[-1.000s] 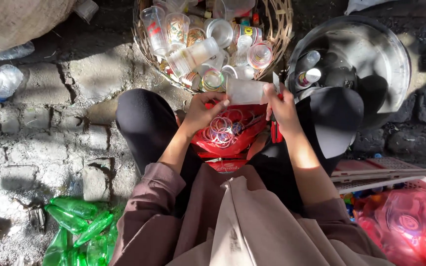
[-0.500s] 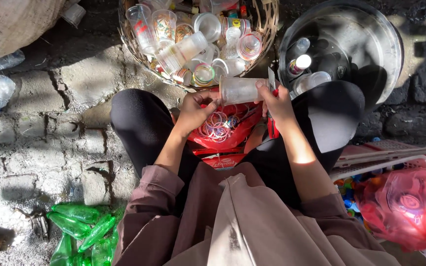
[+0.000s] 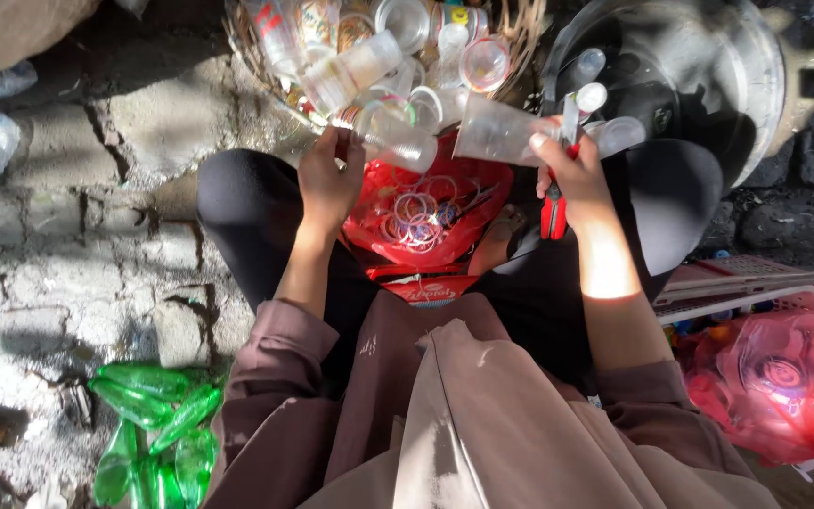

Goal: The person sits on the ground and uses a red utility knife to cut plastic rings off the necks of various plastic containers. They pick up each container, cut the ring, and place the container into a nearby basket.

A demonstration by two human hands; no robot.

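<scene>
A big metal basin (image 3: pixel 756 85) sits beyond the right hand (image 3: pixel 572 174), with a few clear cups lying inside it. Beyond the left hand (image 3: pixel 330 184) stands a woven basket (image 3: pixel 247 52) heaped with clear plastic cups. Well out to the right of the right forearm lies a pink plastic bag (image 3: pixel 784 386), and between it and that arm a pale slatted crate (image 3: pixel 756 283). Far out and below the left elbow, flattened green bottles (image 3: pixel 148 415) lie on the stone ground (image 3: pixel 68 217).

Between the two hands and just under them, a red plastic bag (image 3: pixel 426 212) rests open on the lap, holding a scatter of thin plastic rings (image 3: pixel 416 221).

The right hand is closed around a clear plastic cup (image 3: pixel 501 132), which lies on its side with its mouth toward the other hand; the same hand also clasps red-handled cutters (image 3: pixel 555 203), handles hanging down below the palm. The left hand pinches a second clear cup (image 3: pixel 398 141) by its end, fingers wrapped on it, the cup pointing across toward the right-hand one. The two cups sit near each other above the red bag, just apart
</scene>
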